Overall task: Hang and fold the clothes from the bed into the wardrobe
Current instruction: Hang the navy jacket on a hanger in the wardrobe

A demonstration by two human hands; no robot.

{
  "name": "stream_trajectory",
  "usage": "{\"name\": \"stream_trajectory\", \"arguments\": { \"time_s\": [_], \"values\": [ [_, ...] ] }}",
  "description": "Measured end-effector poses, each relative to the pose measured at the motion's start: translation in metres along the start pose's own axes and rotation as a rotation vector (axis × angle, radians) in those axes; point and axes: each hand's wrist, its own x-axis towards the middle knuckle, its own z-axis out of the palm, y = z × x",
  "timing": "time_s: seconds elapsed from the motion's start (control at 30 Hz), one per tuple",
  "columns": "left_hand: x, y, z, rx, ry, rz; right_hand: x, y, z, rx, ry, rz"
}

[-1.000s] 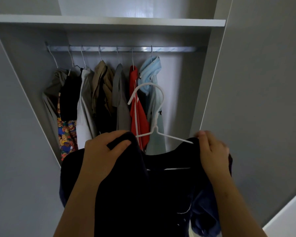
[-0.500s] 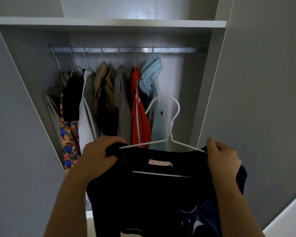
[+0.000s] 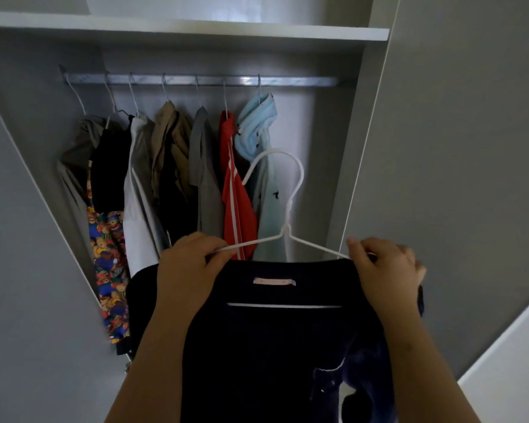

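Head view: the left fingers (image 3: pixel 209 250) are curled over the left arm of a white wire hanger (image 3: pixel 287 230), and the left hand (image 3: pixel 190 267) also presses the shoulder of a dark top (image 3: pixel 272 346) beneath it. The right hand (image 3: pixel 385 270) pinches the hanger's right arm together with the top's other shoulder, thumb up and fingers folded round the cloth. The top is threaded on the hanger, its pale neck label (image 3: pixel 274 281) facing the camera and the hanger's bottom wire showing through the neck opening. Its hook stands upright well below the rail (image 3: pixel 303 81), not on it, under the rail's bare right stretch. Seven hangers sit on the rail from its left end to past the middle. Under them, going from the right, hang a light blue piece (image 3: pixel 257 123), a red one with a white stripe (image 3: pixel 235 203), a grey one (image 3: pixel 202 160), a khaki one (image 3: pixel 168 141), a pale one (image 3: pixel 138 193), a black one (image 3: pixel 110 166) over a bear print (image 3: pixel 107 264), and an olive one (image 3: pixel 77 154). Just above the rail runs a white shelf (image 3: pixel 196 25). Grey doors stand open left (image 3: pixel 19 239) and right (image 3: pixel 455 148) of the rail. Far below its right end lies a white slab (image 3: pixel 516 377); I cannot tell what it is.
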Motion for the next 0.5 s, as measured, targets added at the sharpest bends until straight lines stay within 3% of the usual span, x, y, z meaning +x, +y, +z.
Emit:
{"name": "stream_trajectory", "arguments": {
  "time_s": [0.07, 0.13, 0.27, 0.5],
  "values": [
    [-0.001, 0.004, 0.006, -0.034, -0.025, 0.008, -0.004, -0.011, 0.004, 0.032, -0.141, -0.176],
    [0.000, 0.006, 0.011, -0.037, -0.042, 0.034, -0.006, -0.019, 0.007, 0.092, -0.268, -0.219],
    [-0.002, 0.008, 0.017, -0.050, -0.078, 0.020, -0.002, -0.011, 0.006, 0.148, -0.407, -0.059],
    [-0.007, 0.008, 0.028, -0.150, -0.323, -0.227, -0.005, 0.009, 0.010, 0.188, -0.572, 0.134]
  ]
}}
